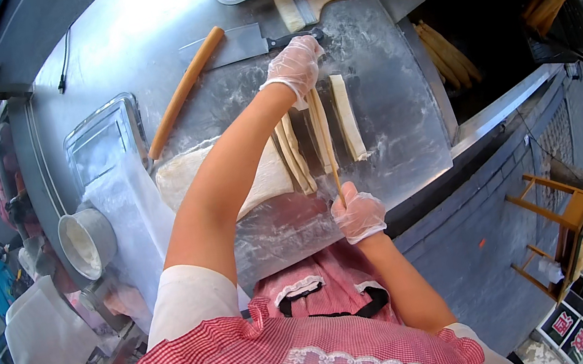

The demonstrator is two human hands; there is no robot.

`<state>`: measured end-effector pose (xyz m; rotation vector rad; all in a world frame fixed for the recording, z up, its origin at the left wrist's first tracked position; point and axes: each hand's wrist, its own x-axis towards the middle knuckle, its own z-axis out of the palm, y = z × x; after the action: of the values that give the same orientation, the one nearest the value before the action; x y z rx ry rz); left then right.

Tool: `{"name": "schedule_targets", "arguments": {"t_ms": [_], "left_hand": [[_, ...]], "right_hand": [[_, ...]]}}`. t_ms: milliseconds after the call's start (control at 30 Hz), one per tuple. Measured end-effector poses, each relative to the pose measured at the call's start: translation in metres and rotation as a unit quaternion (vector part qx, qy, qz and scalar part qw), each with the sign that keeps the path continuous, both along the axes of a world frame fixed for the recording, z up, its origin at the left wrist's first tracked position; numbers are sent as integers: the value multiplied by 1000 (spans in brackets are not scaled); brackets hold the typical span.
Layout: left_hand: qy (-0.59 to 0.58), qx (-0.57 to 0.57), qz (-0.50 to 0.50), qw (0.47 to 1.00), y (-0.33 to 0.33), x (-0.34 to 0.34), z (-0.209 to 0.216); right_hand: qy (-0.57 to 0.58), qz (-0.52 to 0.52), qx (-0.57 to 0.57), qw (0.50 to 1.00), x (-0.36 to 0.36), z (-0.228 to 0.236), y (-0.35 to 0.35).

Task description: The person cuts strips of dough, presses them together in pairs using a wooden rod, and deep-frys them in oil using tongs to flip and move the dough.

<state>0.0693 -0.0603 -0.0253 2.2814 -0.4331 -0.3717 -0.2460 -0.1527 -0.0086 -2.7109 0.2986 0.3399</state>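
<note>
The left hand (295, 72) hid the far end of the thin stick (332, 158), so its grip could not be told; the right hand (358, 214) was clamped on the near end. The stick lay along a dough strip (319, 139), roughly twelve to six o'clock.

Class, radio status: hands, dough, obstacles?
Right hand gripping thin stick; left hand at its far end. Stick along dough strip. Knife close beyond left hand.
</note>
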Motion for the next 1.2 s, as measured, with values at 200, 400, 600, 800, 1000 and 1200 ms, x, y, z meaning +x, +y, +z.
{"name": "schedule_targets", "arguments": {"t_ms": [200, 400, 600, 800, 1000, 1200], "left_hand": [[21, 10, -24, 999, 3, 5, 7], [63, 24, -16, 998, 1, 2, 22], [2, 61, -47, 997, 7, -1, -1], [-28, 89, -44, 995, 2, 20, 1], [-11, 134, -58, 989, 5, 18, -1], [-63, 114, -64, 989, 13, -5, -8]], "right_hand": [[-44, 33, -28, 998, 5, -8, -2], [-56, 29, -22, 998, 1, -10, -1], [-44, 4, -15, 999, -11, -31, 4], [-118, 16, -31, 992, 12, -41, 2], [-136, 43, -30, 989, 11, -43, -11], [-86, 50, 3, 995, -5, -35, -19]]}}
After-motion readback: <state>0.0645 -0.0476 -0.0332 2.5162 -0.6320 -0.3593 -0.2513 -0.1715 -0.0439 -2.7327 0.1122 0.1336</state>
